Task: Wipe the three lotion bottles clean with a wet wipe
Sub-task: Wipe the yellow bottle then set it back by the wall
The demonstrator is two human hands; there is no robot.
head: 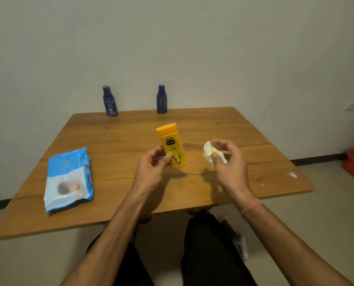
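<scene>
Surface: wooden surface (223, 129) at frame centre, against a plain pale wall.
Room: pale floor, dark skirting, red object at right edge, cut off.
Bottles: yellow bottle (173, 146) upright at centre; two blue bottles (110, 101) (161, 99) at far edge.
Left hand (151, 164): grips yellow bottle low.
Right hand (229, 159): pinches crumpled wet wipe (209, 151), right of centre.
Wipes pack (68, 178): left side; print blurred.
</scene>
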